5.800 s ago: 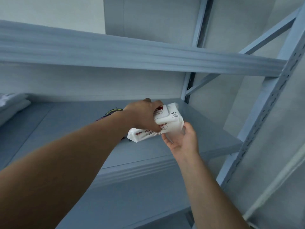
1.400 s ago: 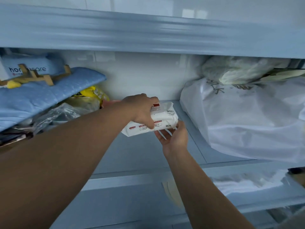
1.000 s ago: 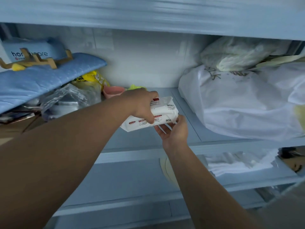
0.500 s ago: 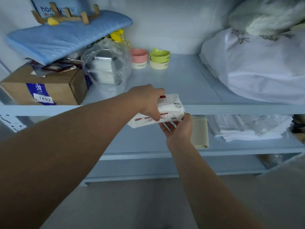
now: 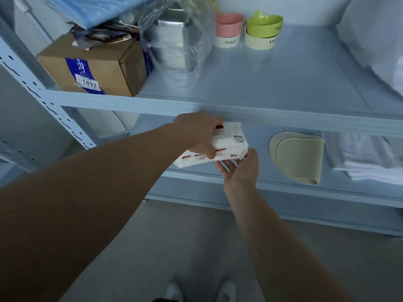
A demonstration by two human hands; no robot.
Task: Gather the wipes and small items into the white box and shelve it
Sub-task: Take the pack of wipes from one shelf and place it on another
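Note:
A white pack of wipes [image 5: 231,142] with red labels is held in the air in front of the pale blue shelving, just below the front rail of the middle shelf [image 5: 261,116]. My left hand [image 5: 198,134] grips it from above, fingers over its near edge. From below, my right hand [image 5: 238,167] cups its right end, palm up. No white box is in view.
On the middle shelf stand a cardboard box [image 5: 96,64], a clear bag of metal containers [image 5: 176,38], a pink cup [image 5: 229,29] and a green bowl [image 5: 263,31]. The lower shelf holds beige pads [image 5: 298,155] and folded white cloth [image 5: 366,158]. The floor is grey.
The view has tilted down from the upper shelves to the lower ones and the floor. Both hands have kept hold of the wipes pack and come down with it.

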